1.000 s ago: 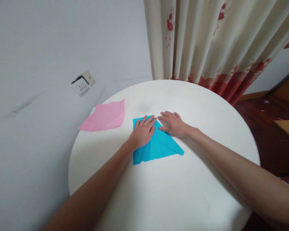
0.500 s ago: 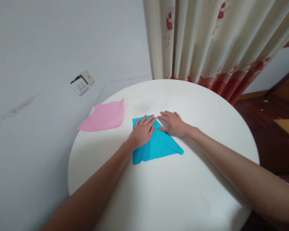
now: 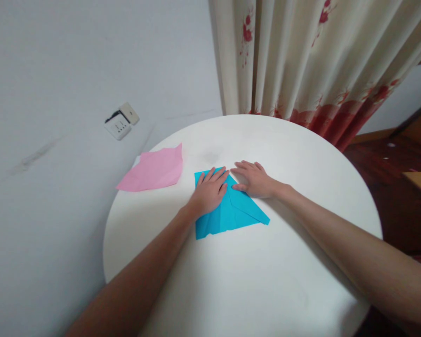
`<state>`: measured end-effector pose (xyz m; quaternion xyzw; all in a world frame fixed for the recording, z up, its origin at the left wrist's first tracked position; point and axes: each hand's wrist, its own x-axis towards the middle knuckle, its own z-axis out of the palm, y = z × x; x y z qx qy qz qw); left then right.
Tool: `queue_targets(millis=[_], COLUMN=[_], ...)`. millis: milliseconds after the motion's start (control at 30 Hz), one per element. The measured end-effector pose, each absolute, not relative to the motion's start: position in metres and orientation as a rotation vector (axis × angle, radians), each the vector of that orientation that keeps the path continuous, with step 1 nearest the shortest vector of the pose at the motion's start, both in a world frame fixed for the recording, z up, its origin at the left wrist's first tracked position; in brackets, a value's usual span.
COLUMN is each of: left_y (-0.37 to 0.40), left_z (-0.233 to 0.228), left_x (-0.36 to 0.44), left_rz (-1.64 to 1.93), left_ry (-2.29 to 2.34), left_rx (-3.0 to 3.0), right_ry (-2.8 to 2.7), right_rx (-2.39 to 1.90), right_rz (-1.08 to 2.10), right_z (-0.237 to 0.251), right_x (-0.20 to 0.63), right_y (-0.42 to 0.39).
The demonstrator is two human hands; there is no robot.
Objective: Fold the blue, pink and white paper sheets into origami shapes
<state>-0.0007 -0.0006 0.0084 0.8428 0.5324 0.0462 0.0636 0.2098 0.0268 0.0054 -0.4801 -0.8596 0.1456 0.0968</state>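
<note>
Blue paper (image 3: 228, 214) on table (image 3: 245, 276). My left hand (image 3: 209, 194) lies flat, fingers spread, on it; my right hand (image 3: 251, 180), apart, loosely open at its folded right edge, contact unclear. Likely creasing; next calls for even pressure.

I could pass across the tabletop (image 3: 259, 140) beyond the blue paper (image 3: 230, 214); left of it, pink paper (image 3: 153, 171) and wall (image 3: 91, 61) obstruct.
</note>
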Motion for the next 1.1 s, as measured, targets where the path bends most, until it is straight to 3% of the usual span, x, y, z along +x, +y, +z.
queue_targets(millis=[1100], left_y=[-0.0007], left_z=[0.0097], left_x=[0.0002], left_rz=[0.137], left_ry=[1.624], left_rx=[2.536], right_ry=[-2.548], right_rx=[-1.418], right_rz=[0.43], right_z=[0.0055], right_x=[0.2099], right_y=[0.027])
